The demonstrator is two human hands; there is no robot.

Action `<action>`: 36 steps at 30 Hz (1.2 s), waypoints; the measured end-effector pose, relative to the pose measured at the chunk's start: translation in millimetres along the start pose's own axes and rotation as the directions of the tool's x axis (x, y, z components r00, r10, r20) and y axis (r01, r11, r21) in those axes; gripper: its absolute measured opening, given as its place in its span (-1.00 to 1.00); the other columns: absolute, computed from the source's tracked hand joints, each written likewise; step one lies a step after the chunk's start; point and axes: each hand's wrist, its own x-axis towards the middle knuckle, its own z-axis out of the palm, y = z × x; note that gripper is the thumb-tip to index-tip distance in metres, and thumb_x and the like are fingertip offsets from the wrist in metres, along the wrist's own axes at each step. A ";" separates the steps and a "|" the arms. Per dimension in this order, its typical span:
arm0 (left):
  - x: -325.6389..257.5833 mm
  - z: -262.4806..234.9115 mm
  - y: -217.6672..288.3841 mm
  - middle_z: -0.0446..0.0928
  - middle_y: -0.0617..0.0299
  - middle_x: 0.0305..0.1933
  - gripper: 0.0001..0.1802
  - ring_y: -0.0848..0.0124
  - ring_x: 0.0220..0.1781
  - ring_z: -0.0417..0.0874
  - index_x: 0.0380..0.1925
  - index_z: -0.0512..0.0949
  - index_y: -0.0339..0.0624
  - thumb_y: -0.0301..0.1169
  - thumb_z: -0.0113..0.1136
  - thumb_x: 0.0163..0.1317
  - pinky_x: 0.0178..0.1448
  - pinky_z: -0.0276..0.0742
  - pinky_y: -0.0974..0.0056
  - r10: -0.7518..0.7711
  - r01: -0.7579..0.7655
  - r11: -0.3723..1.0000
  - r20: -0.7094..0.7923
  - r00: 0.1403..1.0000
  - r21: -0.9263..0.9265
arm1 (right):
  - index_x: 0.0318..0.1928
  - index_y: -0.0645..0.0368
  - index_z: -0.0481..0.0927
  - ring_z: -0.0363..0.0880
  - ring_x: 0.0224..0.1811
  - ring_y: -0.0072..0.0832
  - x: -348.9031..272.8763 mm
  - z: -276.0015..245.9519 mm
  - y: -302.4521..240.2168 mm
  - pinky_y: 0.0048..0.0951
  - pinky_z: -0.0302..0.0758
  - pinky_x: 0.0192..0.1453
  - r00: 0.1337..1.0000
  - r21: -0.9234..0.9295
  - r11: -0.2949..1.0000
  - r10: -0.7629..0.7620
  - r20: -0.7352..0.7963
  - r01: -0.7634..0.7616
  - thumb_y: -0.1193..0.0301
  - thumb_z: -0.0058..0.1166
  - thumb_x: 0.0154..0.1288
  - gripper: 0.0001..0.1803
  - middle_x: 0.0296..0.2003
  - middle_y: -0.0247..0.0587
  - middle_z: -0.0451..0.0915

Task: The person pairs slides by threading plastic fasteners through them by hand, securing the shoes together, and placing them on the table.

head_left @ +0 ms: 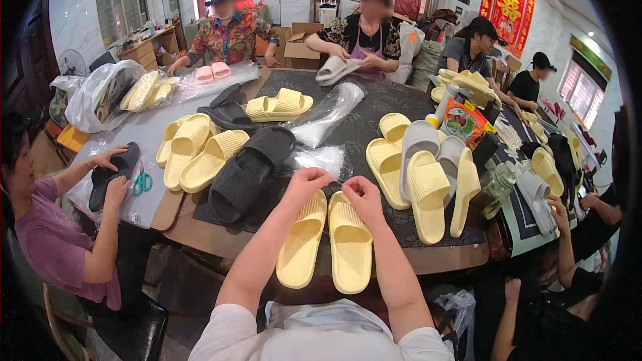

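Yellow slippers [351, 247] sit just below the left grip [308, 186] and right grip [363, 198], both pinched, contents unclear. Careless bumping could tip them off the worktop [435, 259].

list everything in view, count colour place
Near slides: 2, pale yellow, front centre
Black slides: 2, black, left of these
Left slides: about 3, pale yellow, further left
Farther slides: several, yellow and black, back centre
Mixed slides: many, mostly yellow and grey, right
Pink slides: 2, pink, back left
Scissors: 1, teal, left
Plastic bags: several, clear, centre, left
Jar: 1, clear, right
Table: 1, dark patterned top, middle
Cardboard boxes: at least 2, brown, behind table
Wall hangings: several, red, upper right
Co-workers: at least 6, mixed clothing, around table
Held slides: 2, grey, with co-worker opposite
Shirt: 1, white, bottom edge
Left hand: 1, bare, centre
Right hand: 1, bare, centre
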 end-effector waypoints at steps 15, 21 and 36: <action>-1.1 2.5 -2.6 0.64 0.33 -0.37 -0.75 0.61 -0.33 0.55 -0.30 0.67 -0.32 -0.33 0.33 0.16 -0.20 0.47 0.43 0.015 -0.039 0.979 0.117 0.993 0.202 | -0.31 0.21 0.61 0.36 -0.47 -0.76 -0.8 1.6 -5.2 -0.65 0.36 -0.35 0.999 -0.027 1.000 0.011 0.049 -0.010 0.44 0.21 0.19 -0.89 -0.52 -0.50 0.50; 2.4 -0.8 -1.0 0.64 0.33 -0.39 -0.75 0.60 -0.33 0.56 -0.31 0.66 -0.34 -0.33 0.31 0.17 -0.17 0.47 0.42 0.039 -0.038 0.999 -0.039 0.998 0.035 | -0.29 0.20 0.61 0.37 -0.47 -0.77 0.9 1.3 1.4 -0.65 0.35 -0.35 0.995 0.022 0.996 0.083 -0.057 -0.082 0.45 0.21 0.19 -0.89 -0.51 -0.52 0.52; -2.1 0.4 -3.2 0.63 0.33 -0.39 -0.73 0.60 -0.32 0.55 -0.30 0.66 -0.33 -0.31 0.31 0.18 -0.18 0.46 0.42 -0.038 0.000 0.975 0.171 0.985 0.220 | -0.33 0.22 0.61 0.34 -0.49 -0.78 -2.2 2.2 -9.9 -0.67 0.32 -0.39 0.997 0.003 0.999 0.041 0.063 -0.042 0.44 0.22 0.20 -0.89 -0.54 -0.53 0.48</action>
